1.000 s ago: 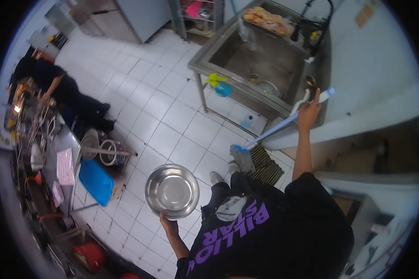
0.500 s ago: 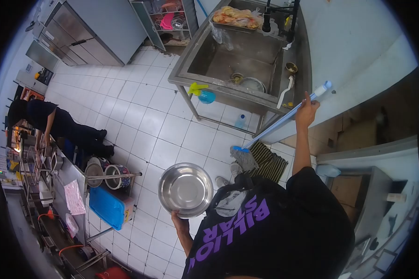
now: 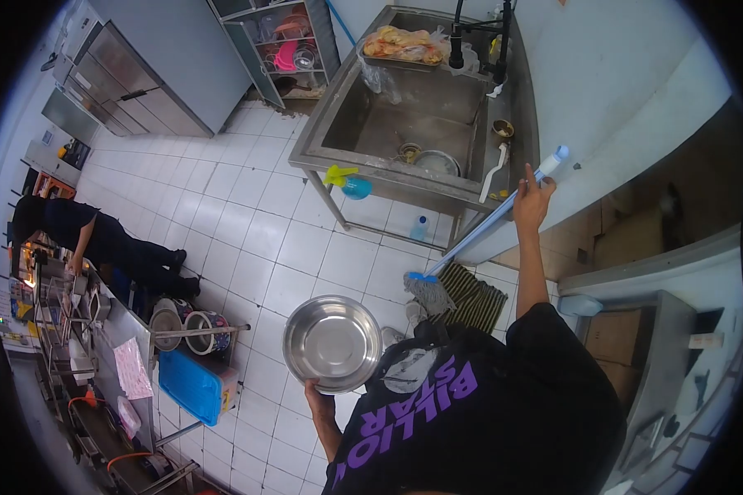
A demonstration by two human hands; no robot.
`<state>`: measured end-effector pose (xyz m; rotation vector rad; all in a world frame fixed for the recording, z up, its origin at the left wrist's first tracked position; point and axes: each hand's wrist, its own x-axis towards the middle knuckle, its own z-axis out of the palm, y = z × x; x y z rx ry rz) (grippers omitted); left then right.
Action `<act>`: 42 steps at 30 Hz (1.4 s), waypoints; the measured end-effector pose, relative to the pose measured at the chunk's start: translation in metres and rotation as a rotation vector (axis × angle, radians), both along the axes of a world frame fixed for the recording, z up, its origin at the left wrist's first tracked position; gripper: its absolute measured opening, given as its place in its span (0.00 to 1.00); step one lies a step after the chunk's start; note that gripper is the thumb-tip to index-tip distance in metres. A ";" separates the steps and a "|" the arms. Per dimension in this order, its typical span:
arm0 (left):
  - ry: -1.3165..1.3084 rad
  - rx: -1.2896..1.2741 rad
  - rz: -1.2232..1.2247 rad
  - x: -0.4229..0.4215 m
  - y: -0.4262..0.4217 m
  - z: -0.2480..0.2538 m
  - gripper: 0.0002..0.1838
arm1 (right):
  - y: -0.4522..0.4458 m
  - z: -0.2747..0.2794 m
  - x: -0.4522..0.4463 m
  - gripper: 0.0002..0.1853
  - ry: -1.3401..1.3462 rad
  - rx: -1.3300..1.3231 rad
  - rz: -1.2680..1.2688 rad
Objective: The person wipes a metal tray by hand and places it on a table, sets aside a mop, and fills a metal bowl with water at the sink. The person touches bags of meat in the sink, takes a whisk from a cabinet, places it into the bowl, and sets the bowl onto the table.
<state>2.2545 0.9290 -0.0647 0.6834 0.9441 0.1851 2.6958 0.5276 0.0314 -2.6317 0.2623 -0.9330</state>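
Observation:
My left hand [image 3: 320,402] grips the near rim of a wide, shiny metal bowl [image 3: 332,342]. Nothing shows inside the bowl, which hangs over the tiled floor. Out to the right, my right hand [image 3: 532,202] is closed around the upper part of a mop's pale blue handle [image 3: 491,218], with the index finger stretched along it. The handle slants down past the sink corner to a grey mop head [image 3: 430,295] with a blue clamp. The mop head rests by a striped mat [image 3: 476,301], close to my shoes.
A steel sink [image 3: 338,153] stands ahead, with a tray of bagged food [image 3: 403,46] at its back. A spray bottle [image 3: 351,183] hangs on its front edge. At left, a co-worker [image 3: 99,235] bends over a counter near a blue-lidded box [image 3: 191,386].
My view has shifted slightly, so the sink and floor appear a little lower and to the left. Both hands keep hold of the bowl and mop.

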 end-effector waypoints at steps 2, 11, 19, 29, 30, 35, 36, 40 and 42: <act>0.014 0.011 0.002 0.001 -0.002 0.000 0.36 | 0.003 -0.001 0.001 0.19 -0.023 -0.014 0.017; 0.010 0.050 -0.032 0.020 -0.003 0.013 0.36 | 0.013 -0.007 0.009 0.20 -0.034 0.008 0.069; 0.009 0.040 -0.054 0.052 0.001 0.014 0.36 | 0.032 -0.009 0.024 0.16 -0.364 0.281 0.253; 0.026 0.080 -0.099 0.091 0.003 0.013 0.33 | 0.040 0.135 0.014 0.18 -0.365 0.422 0.241; 0.030 0.079 -0.099 0.094 0.001 0.013 0.33 | 0.039 0.142 0.014 0.18 -0.396 0.500 0.260; 0.055 0.064 -0.121 0.112 -0.003 0.010 0.36 | 0.026 0.164 0.028 0.18 -0.452 0.593 0.258; 0.053 0.064 -0.123 0.114 -0.005 0.010 0.36 | 0.025 0.164 0.032 0.18 -0.440 0.556 0.244; 0.023 0.112 -0.117 0.134 -0.010 0.014 0.33 | 0.024 0.132 0.050 0.17 -0.410 0.315 0.150; 0.006 0.132 -0.119 0.140 -0.011 0.017 0.34 | 0.022 0.098 0.058 0.16 -0.313 0.412 0.185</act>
